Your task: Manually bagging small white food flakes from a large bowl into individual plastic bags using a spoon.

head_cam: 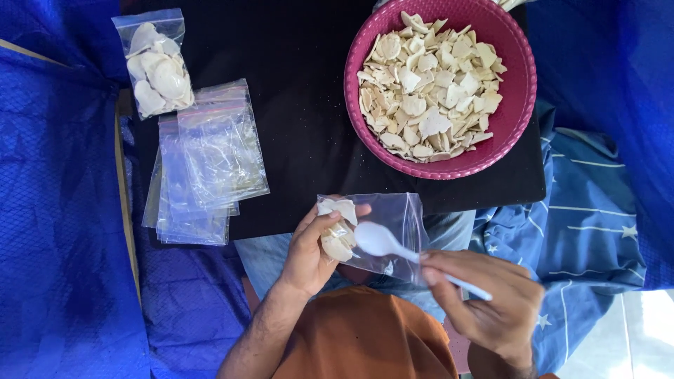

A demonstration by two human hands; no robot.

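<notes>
A blue tarpaulin sheet (56,210) is spread over the left and right sides of the frame. In the upper middle a flat black board (302,105) is laid, and on it, at the upper right, a round pink plastic basket (523,84) is placed, filled with pale, thin, broken chips (428,91). To the left of the board's middle a stack of empty clear zip bags (203,168) is seen, and in the upper left corner a filled and closed clear bag of chips (156,63) is lying.

In the lower middle of the frame, over the person's lap, a small clear plastic zip bag (393,224) is held; some chips are already inside it at its left side. The left hand (309,253) is closed around the left edge of this bag, with the thumb pressing the mouth. The right hand (491,302) is clenched on the handle of a white plastic spoon (382,242), whose bowl lies at the bag, though it cannot be told whether it is inside or in front of it.

The bag is judged to be very light, soft and slippery, so it is best taken at the stiffer zip edge. The chips seem brittle and should not be squeezed.
</notes>
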